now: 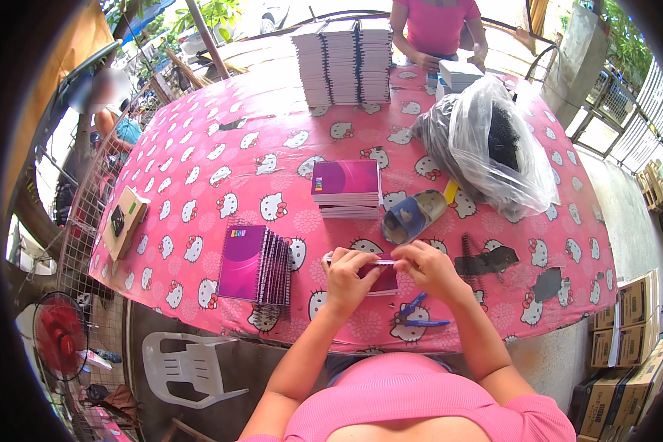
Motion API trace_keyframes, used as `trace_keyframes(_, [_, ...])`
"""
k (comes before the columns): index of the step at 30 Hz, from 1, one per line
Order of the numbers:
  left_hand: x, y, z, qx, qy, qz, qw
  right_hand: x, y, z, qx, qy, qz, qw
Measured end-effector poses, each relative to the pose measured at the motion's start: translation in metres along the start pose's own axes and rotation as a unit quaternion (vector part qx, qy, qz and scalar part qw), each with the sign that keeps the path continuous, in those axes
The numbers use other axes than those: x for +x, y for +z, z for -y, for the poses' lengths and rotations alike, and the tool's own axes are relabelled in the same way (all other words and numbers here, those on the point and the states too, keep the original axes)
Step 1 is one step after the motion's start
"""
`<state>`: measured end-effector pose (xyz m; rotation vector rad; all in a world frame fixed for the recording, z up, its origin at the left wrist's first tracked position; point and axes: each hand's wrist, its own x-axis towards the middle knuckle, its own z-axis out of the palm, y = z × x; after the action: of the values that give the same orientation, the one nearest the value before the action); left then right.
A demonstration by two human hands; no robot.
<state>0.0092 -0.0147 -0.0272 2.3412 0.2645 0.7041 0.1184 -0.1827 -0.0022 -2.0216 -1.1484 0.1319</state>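
As the left hand (352, 278) grips a notebook (385, 283), the right hand (426, 268) meets its edge, hold unclear

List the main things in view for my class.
Tablecloth: one, pink, middle
Notebook: one, purple, near edge
Spiral stack: one, purple, near left
Notebook pile: one, purple, centre
Tall stacks: three, white, far side
Plastic bag: one, clear, far right
Slipper-like item: one, blue, by bag
Pliers-like tool: one, blue, near edge
Cardboard piece: one, brown, left edge
Chair: one, white, lower left
Fan: one, red, left
Boxes: several, brown, right
Other people: two, pink/blue tops, far side, left
Left hand: one, bare, on notebook
Right hand: one, bare, by notebook
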Motion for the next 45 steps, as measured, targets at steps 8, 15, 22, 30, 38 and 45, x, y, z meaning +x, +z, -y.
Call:
trace_keyframes(8, [0.002,-0.003,0.0,0.012,0.037,-0.02,0.999,0.008,0.008,0.006,-0.024,0.001,0.009,1.0])
trace_keyframes(15, [-0.004,-0.012,0.003,-0.041,0.027,0.052,0.997,0.063,-0.048,-0.09,-0.187,0.012,0.025,0.982])
trace_keyframes(22, [-0.004,-0.013,0.003,0.0,0.053,-0.006,0.999,0.063,-0.032,-0.104,-0.131,0.2,-0.03,0.971])
trace_keyframes(30, [0.005,-0.007,0.013,-0.037,0.061,0.027,0.997,0.015,-0.034,-0.054,0.211,0.072,0.041,0.974])
trace_keyframes(38, [0.018,-0.013,0.009,-0.069,0.065,0.033,0.995,0.029,-0.041,-0.048,0.163,0.024,0.088,0.982])
trace_keyframes(45, [0.003,-0.028,0.032,-0.113,0.015,-0.039,0.993,0.044,-0.012,-0.048,0.208,0.03,0.114,0.971])
